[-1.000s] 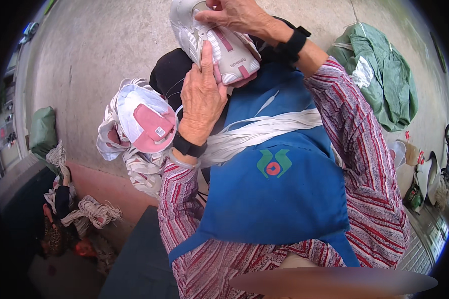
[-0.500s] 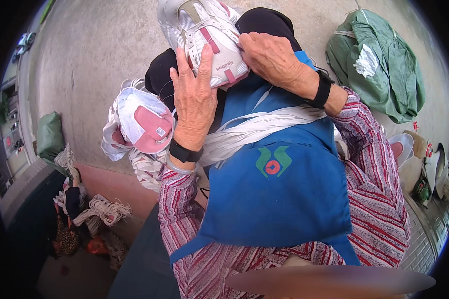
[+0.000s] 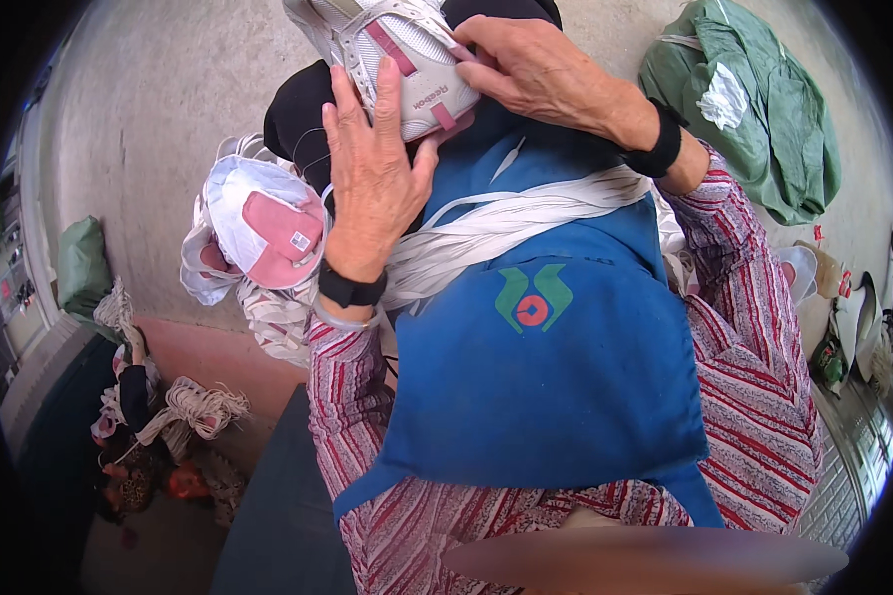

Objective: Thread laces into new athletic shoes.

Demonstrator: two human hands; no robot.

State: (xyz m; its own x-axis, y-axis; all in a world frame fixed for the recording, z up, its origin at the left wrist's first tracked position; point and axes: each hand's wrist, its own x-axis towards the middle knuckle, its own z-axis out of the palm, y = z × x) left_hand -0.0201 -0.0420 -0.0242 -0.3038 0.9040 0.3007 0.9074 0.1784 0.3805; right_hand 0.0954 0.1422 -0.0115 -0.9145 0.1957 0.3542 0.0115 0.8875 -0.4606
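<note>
Shoe [image 3: 419, 81] is positioned over the knees [image 3: 293, 111], beyond the apron [image 3: 566, 416], where I register the right hand [image 3: 556, 79] clamped on its edge and the left hand [image 3: 372, 178] spread against its side (whether gripping, I cannot tell).

Left one of two head-worn fisheyes, aimed steeply downward.
Looks from above the blue cloth apron [image 3: 541, 407] with a green and red emblem [image 3: 533, 310], near enough for broad spread across the lower middle; faces forward past it to the white and pink mesh shoe [image 3: 422, 86], also near, cut by the upper edge. Reaches on to the grey concrete floor [image 3: 169, 149], with the bulging green cloth sack [image 3: 774, 139] farther off at upper right. Set upright and unmirrored, with straight edges bent toward a dark, rounded rim.
</note>
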